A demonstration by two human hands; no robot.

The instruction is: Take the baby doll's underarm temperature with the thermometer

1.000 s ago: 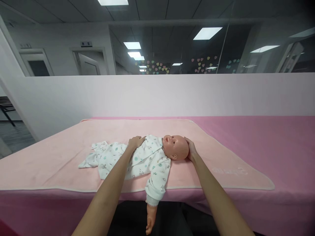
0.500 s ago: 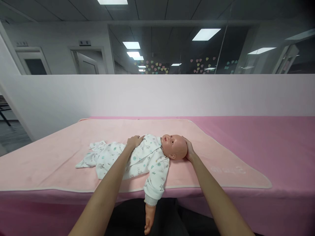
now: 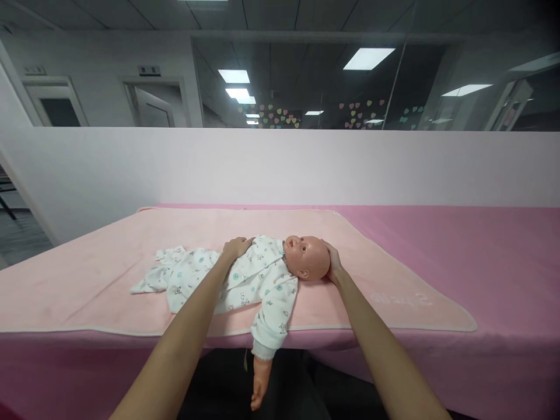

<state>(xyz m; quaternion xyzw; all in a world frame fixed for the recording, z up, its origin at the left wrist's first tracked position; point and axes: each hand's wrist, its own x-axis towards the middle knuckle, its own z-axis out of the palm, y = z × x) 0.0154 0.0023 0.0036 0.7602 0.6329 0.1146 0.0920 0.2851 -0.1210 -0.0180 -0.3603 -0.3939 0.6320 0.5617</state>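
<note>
A baby doll (image 3: 249,286) in a white printed sleepsuit lies on its back on a peach blanket (image 3: 109,251), its bald head (image 3: 311,256) toward the right. My left hand (image 3: 237,247) rests flat on the doll's torso, with its fingers stretched across the cloth. Cupped around the crown of the head is my right hand (image 3: 334,261), its fingers partly hidden behind the head. One doll arm (image 3: 261,373) hangs over the table's front edge. The sleepsuit legs (image 3: 164,274) stretch out to the left.
The blanket lies on a pink table cover (image 3: 503,274), which drapes down at the front. Behind the table runs a low white wall (image 3: 280,166) with glass above it. My dark-clothed legs (image 3: 280,385) are under the front edge.
The whole scene has shifted slightly up and left in the view. Both hands keep the same places on the doll.
</note>
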